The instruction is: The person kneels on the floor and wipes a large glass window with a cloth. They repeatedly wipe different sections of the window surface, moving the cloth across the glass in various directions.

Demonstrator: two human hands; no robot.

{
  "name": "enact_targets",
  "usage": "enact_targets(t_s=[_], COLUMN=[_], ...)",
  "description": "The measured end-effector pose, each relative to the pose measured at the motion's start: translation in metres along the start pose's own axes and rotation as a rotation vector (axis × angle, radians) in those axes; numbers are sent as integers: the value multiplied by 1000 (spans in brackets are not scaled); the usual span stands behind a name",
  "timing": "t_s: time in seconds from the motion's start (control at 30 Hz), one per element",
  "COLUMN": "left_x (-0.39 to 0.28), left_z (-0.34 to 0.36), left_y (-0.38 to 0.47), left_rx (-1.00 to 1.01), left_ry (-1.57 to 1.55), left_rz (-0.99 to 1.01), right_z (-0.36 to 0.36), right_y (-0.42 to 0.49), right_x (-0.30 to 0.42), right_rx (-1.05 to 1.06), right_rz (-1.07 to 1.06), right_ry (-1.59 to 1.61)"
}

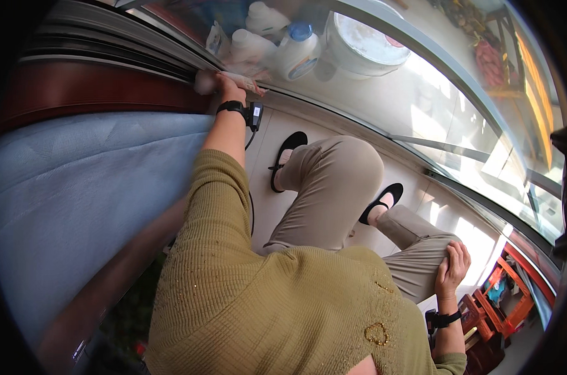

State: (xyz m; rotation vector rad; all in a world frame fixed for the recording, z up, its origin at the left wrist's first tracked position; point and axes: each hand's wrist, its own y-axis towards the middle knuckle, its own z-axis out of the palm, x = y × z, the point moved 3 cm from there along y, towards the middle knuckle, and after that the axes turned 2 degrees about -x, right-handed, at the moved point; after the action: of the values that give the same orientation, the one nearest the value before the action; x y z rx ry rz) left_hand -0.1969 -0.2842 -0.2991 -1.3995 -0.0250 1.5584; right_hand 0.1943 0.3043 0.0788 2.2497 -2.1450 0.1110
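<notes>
My left hand (228, 89) reaches out at the upper left, gripping a crumpled white cloth with red marks (241, 81). It presses the cloth against the lower frame of a glass sliding door (274, 90), where the metal door tracks (124, 52) end. Part of the cloth is hidden by the hand. My right hand (453, 266) lies on my right knee (445, 248) and holds nothing. Each wrist wears a black strap with a small device.
Left of me is a mattress with pale blue fabric (100, 178). Behind the glass stand several plastic bottles (299, 51) and a lidded white bucket (365, 44). An orange-red wooden stool (503, 304) sits at the lower right. A black cable (252, 140) hangs from the left wrist device.
</notes>
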Motion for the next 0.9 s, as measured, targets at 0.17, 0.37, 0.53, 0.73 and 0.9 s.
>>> enact_targets(t_s=[0.17, 0.37, 0.53, 0.73, 0.9], left_x=[18, 36, 63, 117, 149], left_z=[-16, -27, -29, -15, 2], left_y=[13, 23, 16, -22, -63], left_rx=[61, 76, 72, 75, 185], left_ry=[-52, -64, -30, 24, 25], left_rz=[-61, -119, -235, -407, -618], right_z=[-2, -7, -12, -10, -8], right_y=[-2, -2, 2, 4, 4], right_x=[-1, 3, 7, 7, 7], right_rx=[41, 62, 86, 82, 66], right_rz=[22, 39, 35, 21, 31], right_ry=[-27, -19, -18, -26, -30])
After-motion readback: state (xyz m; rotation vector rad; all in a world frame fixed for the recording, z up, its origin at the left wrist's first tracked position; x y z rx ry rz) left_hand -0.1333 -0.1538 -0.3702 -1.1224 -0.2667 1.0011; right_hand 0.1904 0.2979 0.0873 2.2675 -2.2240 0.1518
